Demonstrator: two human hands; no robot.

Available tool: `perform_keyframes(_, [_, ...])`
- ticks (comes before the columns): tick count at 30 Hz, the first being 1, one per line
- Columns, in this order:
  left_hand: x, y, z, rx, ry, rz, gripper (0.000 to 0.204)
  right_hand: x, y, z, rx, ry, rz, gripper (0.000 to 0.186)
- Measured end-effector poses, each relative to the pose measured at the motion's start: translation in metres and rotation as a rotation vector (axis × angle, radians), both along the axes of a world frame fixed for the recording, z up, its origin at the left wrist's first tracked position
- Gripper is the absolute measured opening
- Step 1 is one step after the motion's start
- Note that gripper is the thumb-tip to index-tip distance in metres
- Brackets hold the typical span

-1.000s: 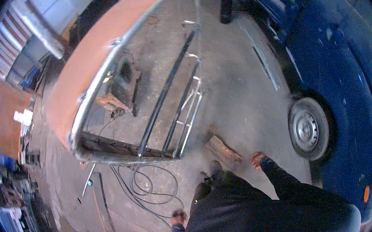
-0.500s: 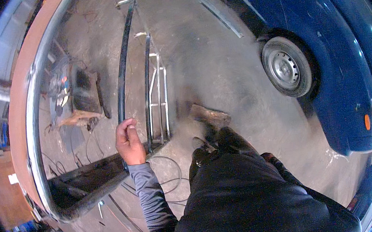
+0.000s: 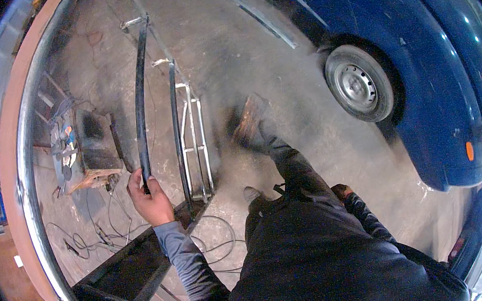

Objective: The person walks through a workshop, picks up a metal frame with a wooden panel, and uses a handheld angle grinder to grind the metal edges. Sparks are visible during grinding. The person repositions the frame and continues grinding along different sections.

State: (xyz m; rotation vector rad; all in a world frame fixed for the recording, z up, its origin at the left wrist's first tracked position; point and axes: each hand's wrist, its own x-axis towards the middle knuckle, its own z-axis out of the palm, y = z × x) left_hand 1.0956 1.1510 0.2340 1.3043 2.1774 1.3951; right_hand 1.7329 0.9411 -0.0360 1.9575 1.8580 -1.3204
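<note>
My left hand (image 3: 152, 202) grips the lower part of an upright black tube (image 3: 141, 102) in a large metal frame. The frame has a curved chrome rim (image 3: 31, 174) backed by a peach panel (image 3: 12, 170), a dark base (image 3: 121, 271), a second black tube (image 3: 178, 128) and a narrow silver rack (image 3: 195, 150). My right hand (image 3: 341, 192) hangs low beside my right leg, partly hidden, its fingers unclear. My right leg (image 3: 290, 163) reaches toward a rough wooden block (image 3: 247, 114) on the floor; whether the foot rests on it I cannot tell.
A blue vehicle (image 3: 431, 99) with a silver-rimmed wheel (image 3: 355, 87) stands to my right. A boxy machine (image 3: 93, 155) with small items on it sits beyond the frame. Cables (image 3: 219, 218) lie coiled on the concrete floor (image 3: 313, 154); a metal strip (image 3: 269, 28) lies farther off.
My left hand rose from low at my side to the black tube and now grips it. The frame sits further left in view, and my right leg has stepped forward toward the block.
</note>
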Motion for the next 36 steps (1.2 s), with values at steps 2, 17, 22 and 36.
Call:
perform_keyframes(2, [0.003, -0.001, 0.005, -0.025, -0.048, 0.003, 0.035, 0.009, 0.020, -0.022, -0.114, -0.006, -0.027, 0.039])
perform_keyframes(17, [-0.008, 0.019, 0.007, -0.222, -0.124, 0.465, 0.034, 0.094, 0.368, -0.087, -1.273, 1.190, -0.888, 0.023])
perform_keyframes(22, [-0.003, 0.028, 0.001, -0.323, -0.011, 0.632, 0.037, 0.068, 0.471, -0.026, -0.519, 0.548, -0.878, 0.021])
perform_keyframes(36, [-0.003, 0.030, 0.007, -0.437, 0.165, 0.768, 0.038, 0.053, 0.559, -0.047, -1.005, 0.839, -0.927, 0.018])
